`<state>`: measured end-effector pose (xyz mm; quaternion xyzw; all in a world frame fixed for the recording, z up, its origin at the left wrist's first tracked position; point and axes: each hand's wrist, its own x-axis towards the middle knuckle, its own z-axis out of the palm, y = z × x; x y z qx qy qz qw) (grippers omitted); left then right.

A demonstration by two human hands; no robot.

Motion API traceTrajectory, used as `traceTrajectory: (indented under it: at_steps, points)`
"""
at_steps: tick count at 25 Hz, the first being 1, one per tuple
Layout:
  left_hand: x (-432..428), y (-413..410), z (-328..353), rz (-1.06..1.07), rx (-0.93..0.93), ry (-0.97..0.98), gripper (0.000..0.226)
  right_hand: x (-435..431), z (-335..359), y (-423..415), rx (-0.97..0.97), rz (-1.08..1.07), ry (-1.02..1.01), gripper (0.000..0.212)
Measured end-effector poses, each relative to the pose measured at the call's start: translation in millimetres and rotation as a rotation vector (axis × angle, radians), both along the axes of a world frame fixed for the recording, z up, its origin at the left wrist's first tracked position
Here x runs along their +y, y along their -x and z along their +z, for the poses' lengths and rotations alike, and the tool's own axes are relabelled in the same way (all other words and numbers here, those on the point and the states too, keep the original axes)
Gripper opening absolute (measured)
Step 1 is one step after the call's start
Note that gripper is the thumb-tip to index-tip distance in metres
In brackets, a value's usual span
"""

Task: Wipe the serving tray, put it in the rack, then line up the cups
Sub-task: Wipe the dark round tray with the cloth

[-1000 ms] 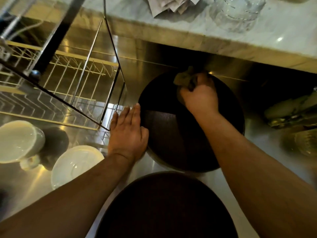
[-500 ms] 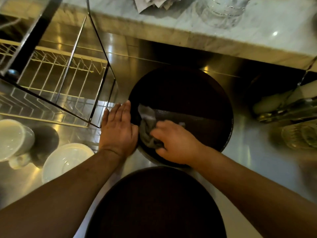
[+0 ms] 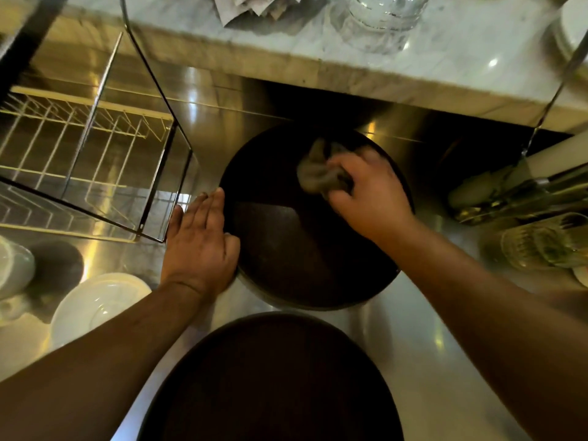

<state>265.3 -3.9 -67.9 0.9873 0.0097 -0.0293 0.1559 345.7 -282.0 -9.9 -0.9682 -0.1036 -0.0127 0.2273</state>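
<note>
A round dark serving tray [image 3: 296, 249] lies flat on the steel counter. My right hand [image 3: 369, 195] grips a crumpled grey cloth [image 3: 318, 173] and presses it on the tray's far right part. My left hand [image 3: 200, 243] lies flat with straight fingers against the tray's left rim. A wire dish rack [image 3: 89, 160] stands to the left. A white cup [image 3: 12, 265] sits at the far left edge, with a white saucer [image 3: 95, 307] beside it.
A second dark round tray [image 3: 270, 383] lies nearest me at the bottom. A marble ledge [image 3: 445, 58] across the back carries a glass jar [image 3: 381, 14] and papers. Glasses [image 3: 534, 246] and cutlery lie at the right.
My right hand has swept the cloth from the tray's near left part to its far right part. My left hand has stayed on the left rim.
</note>
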Motion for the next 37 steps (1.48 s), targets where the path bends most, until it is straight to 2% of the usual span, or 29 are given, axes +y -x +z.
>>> traceTrajectory:
  at_steps: [2,4,6,11,13,15,17,24,29,31,33,35,37]
  points:
    - [0,-1,2,-0.014,-0.009,-0.017,0.072,40,-11,-17,-0.028,-0.081,0.015,0.048]
    - [0,-2,3,-0.023,-0.004,-0.033,0.071,65,-28,-8,0.045,0.089,0.151,0.043]
    - [0,-2,2,-0.028,0.000,-0.044,0.070,42,-36,3,0.059,0.176,0.276,0.036]
    - [1,-1,0,-0.034,-0.005,-0.051,0.069,-54,-20,0,0.169,-0.117,0.517,0.047]
    - [2,-1,-1,-0.038,-0.008,-0.042,0.068,-57,-11,8,0.155,-0.155,0.407,0.045]
    - [3,-1,-3,-0.040,-0.003,-0.037,0.067,-61,-2,33,0.055,-0.207,0.232,0.040]
    - [3,0,-4,-0.037,-0.005,-0.041,0.067,-76,3,71,-0.018,-0.260,0.180,0.040]
    - [3,2,2,-0.035,0.017,-0.044,0.067,-139,10,188,0.235,-0.608,0.294,0.052]
    - [-1,3,3,-0.036,0.032,-0.048,0.067,-143,25,221,0.553,-0.597,0.382,0.057]
    - [-1,4,8,-0.045,0.069,-0.068,0.067,-135,38,216,0.528,-0.564,0.516,0.065]
    - [-2,4,17,-0.052,0.087,-0.068,0.068,-118,45,210,0.369,-0.546,0.563,0.067]
    - [-2,6,29,-0.023,0.082,-0.023,0.070,-90,42,204,0.248,-0.518,0.428,0.059]
    - [-2,8,38,0.062,0.102,0.068,0.072,-63,36,186,0.371,-0.621,0.100,0.047]
